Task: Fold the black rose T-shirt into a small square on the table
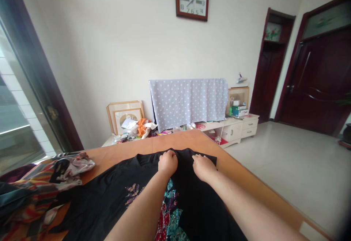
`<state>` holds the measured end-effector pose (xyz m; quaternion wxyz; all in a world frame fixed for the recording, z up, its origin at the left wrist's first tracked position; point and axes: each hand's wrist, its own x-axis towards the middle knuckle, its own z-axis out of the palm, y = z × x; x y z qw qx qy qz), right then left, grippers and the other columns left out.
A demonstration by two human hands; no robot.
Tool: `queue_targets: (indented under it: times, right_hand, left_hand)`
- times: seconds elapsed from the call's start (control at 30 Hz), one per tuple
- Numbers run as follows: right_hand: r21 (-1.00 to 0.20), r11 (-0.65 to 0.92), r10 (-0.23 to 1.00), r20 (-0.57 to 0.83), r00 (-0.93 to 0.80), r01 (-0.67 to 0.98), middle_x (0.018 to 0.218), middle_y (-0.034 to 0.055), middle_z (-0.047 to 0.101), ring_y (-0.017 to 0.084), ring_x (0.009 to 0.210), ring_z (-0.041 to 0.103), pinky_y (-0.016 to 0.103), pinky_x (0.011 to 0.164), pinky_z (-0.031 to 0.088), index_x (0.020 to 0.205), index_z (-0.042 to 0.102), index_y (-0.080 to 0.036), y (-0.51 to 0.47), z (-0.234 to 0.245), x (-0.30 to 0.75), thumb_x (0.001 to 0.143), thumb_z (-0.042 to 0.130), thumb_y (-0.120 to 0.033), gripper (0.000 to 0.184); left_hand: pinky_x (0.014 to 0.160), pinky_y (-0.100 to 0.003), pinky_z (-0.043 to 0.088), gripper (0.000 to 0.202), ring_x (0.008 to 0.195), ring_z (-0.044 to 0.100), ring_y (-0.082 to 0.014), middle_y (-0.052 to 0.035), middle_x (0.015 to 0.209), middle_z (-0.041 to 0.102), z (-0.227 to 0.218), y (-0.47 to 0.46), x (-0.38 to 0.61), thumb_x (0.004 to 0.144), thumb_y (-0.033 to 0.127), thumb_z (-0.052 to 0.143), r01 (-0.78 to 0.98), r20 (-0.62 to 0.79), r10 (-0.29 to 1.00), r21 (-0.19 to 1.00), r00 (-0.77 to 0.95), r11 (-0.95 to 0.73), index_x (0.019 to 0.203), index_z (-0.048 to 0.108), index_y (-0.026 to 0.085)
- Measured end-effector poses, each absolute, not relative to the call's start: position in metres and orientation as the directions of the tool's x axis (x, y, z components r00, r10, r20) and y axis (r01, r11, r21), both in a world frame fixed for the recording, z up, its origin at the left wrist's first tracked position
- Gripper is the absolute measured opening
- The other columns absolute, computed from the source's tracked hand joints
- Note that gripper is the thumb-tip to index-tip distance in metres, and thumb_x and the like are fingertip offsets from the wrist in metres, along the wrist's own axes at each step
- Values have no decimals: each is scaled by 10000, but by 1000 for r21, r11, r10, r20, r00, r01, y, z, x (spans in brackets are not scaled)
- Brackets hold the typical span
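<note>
1. Head view: a person leans over an orange-brown tabletop (175, 138), where a black garment (201, 208) lies spread, running from near the tabletop's far corner back past the bottom of the view.
2. The left hand (168, 162) is curled into a loose fist, apparently bunching the black cloth near the garment's far edge.
3. The right hand (204, 168) sits just beside it, fingers bent down on the cloth near the far right corner of the garment; I cannot tell whether it is gripping.
4. The garment's long axis points straight away from the person, and both hands are at its far end, with the left hand nearer the middle.
5. Sequin floral embroidery (171, 197) glitters on the garment just below the left hand.
6. A striped cloth pile (41, 186) lies along the tabletop's left edge, well apart from the hands.
</note>
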<state>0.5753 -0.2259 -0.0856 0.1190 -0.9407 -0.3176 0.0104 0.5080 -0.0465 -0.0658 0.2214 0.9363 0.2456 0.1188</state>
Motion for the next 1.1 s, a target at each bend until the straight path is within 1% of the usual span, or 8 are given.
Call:
queue_targets:
  times: [0.1, 0.17, 0.37, 0.53, 0.7, 0.8, 0.93, 1.1]
  right_hand:
    - [-263, -764, 592, 79, 802, 590, 1595, 168, 319, 262, 1481, 280, 390, 1186, 201, 1510, 377, -73, -218, -100, 572, 985, 278, -309, 584]
    - [-277, -765, 584, 85, 807, 582, 1620, 164, 256, 270, 1502, 219, 404, 1204, 155, 1534, 321, -58, -218, -109, 570, 994, 247, -335, 612]
    - [-289, -762, 577, 105, 810, 580, 1626, 134, 256, 254, 1509, 197, 383, 1215, 128, 1552, 287, -87, -219, -114, 569, 997, 210, -374, 629]
    - [-312, -748, 582, 116, 805, 586, 1624, 129, 263, 269, 1509, 196, 393, 1220, 114, 1552, 295, -101, -219, -113, 568, 998, 207, -468, 670]
    - [-290, -748, 606, 65, 793, 597, 1648, 84, 197, 285, 1526, 104, 455, 1218, 70, 1568, 274, -218, -219, -113, 569, 971, 198, -621, 724]
    - [-273, -765, 602, 19, 798, 583, 1658, 89, 142, 284, 1530, 69, 466, 1215, 53, 1573, 250, -227, -219, -113, 570, 961, 182, -652, 749]
    - [-257, -771, 603, -2, 798, 582, 1662, 78, 130, 273, 1531, 64, 465, 1214, 55, 1576, 237, -236, -218, -112, 570, 958, 172, -663, 755]
    - [-241, -778, 601, -10, 800, 581, 1664, 71, 125, 273, 1531, 63, 473, 1215, 58, 1579, 227, -235, -218, -115, 572, 956, 174, -664, 758]
  left_hand:
    - [961, -448, 453, 308, 1174, 578, -298, -32, 1187, 712, -68, -31, 521, 877, 376, 481, 424, 58, 507, 471, 860, -774, 1097, 693, 339]
    - [1004, -486, 425, 320, 1224, 549, -303, 2, 1228, 698, -71, -25, 527, 863, 425, 508, 406, 38, 477, 467, 878, -786, 1125, 687, 394]
    - [1117, -583, 289, 406, 1335, 450, -339, 6, 1418, 573, -76, -15, 543, 831, 445, 542, 333, 48, 387, 424, 921, -843, 1216, 660, 397]
    - [1152, -670, 106, 546, 1421, 324, -360, -34, 1590, 355, -83, -9, 552, 881, 422, 448, 324, 123, 385, 349, 914, -879, 1419, 487, 344]
    - [1139, -705, 66, 580, 1485, 199, -359, -58, 1604, 338, -101, -14, 555, 920, 556, 365, 310, 92, 352, 305, 931, -900, 1436, 468, 312]
    - [1137, -699, 100, 622, 1496, 176, -357, -65, 1600, 346, -105, -13, 552, 923, 600, 344, 304, 103, 345, 289, 933, -908, 1460, 436, 301]
    - [1178, -600, 128, 599, 1499, 195, -294, -48, 1597, 357, -95, 2, 530, 956, 580, 288, 314, 175, 363, 252, 915, -915, 1474, 408, 303]
    - [1195, -548, 102, 544, 1469, 275, -272, -69, 1556, 422, -79, 52, 471, 989, 482, 212, 470, 235, 509, 206, 828, -858, 1420, 468, 273]
